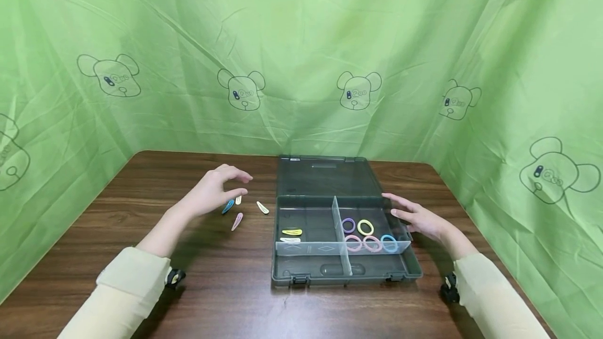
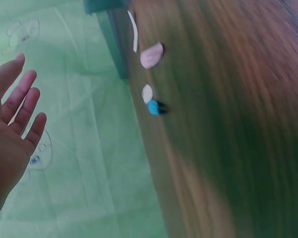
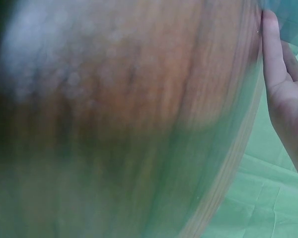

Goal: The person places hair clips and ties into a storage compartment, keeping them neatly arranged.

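1. Four teardrop-shaped hair clips (image 1: pixel 237 222) lie loose on the wood-grain worktop (image 1: pixel 212 276), left of the box (image 1: pixel 306 266); probably light, stiff, slick, best pinched by their edges.
2. The left hand (image 1: pixel 218 191) hovers near them, thumb and fingers apart, empty.
3. The right hand (image 1: pixel 419 219), fingers extended, touches the smoky, translucent box's side.

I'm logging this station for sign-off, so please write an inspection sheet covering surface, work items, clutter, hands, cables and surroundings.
Surface: wood-grain table.
Work items: open grey case; yellow clip and white clip in its left half, five coloured rings in its right; four loose clips left of it.
Clutter: nothing seen.
Left hand: above the loose clips, holding nothing.
Right hand: touching the case's right side.
Cables: nothing seen.
Surroundings: green curtain printed with bear outlines.
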`<action>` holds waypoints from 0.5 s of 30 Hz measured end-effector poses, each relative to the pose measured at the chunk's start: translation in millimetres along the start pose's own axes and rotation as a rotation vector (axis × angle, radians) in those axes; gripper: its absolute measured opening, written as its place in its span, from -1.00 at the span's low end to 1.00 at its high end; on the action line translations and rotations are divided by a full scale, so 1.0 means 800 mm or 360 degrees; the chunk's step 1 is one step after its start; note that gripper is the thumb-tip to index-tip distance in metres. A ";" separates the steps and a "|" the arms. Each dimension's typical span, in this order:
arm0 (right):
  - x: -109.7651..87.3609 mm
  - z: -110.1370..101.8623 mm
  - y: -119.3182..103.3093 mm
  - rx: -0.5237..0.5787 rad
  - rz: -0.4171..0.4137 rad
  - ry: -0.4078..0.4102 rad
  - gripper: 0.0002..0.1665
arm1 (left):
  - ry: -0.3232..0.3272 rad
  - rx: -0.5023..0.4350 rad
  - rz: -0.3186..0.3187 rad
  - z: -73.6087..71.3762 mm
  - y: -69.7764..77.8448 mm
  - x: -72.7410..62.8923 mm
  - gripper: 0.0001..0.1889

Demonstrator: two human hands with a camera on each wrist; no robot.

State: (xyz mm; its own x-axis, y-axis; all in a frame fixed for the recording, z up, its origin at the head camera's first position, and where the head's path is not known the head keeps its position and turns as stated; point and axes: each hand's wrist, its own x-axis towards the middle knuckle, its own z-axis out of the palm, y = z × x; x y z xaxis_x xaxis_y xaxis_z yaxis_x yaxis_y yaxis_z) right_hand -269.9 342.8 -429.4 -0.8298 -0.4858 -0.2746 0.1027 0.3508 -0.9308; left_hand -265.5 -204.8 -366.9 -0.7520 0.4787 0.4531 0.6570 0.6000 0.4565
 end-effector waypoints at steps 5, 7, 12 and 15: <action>0.000 0.000 0.001 -0.0014 -0.0003 0.0000 -0.31 | 0.0031 0.0041 -0.0039 -0.003 -0.023 -0.012 -0.69; -0.001 0.000 0.001 -0.0023 0.0000 0.0005 -0.31 | 0.0026 0.0053 -0.0067 -0.002 -0.031 -0.017 -0.69; 0.000 0.000 0.001 -0.0035 0.0006 0.0008 -0.32 | -0.0034 0.0066 -0.0184 -0.001 -0.049 -0.024 -0.68; 0.000 0.000 0.001 -0.0039 0.0025 0.0014 -0.32 | -0.0092 0.0074 -0.0248 0.000 -0.057 -0.027 -0.67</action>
State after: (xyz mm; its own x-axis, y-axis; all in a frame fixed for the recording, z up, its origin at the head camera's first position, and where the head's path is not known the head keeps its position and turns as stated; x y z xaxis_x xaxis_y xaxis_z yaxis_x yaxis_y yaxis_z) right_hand -269.7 343.2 -429.8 -0.8329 -0.4733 -0.2868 0.1022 0.3777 -0.9203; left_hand -279.2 -242.5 -397.2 -0.8473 0.4128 0.3341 0.5299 0.6983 0.4812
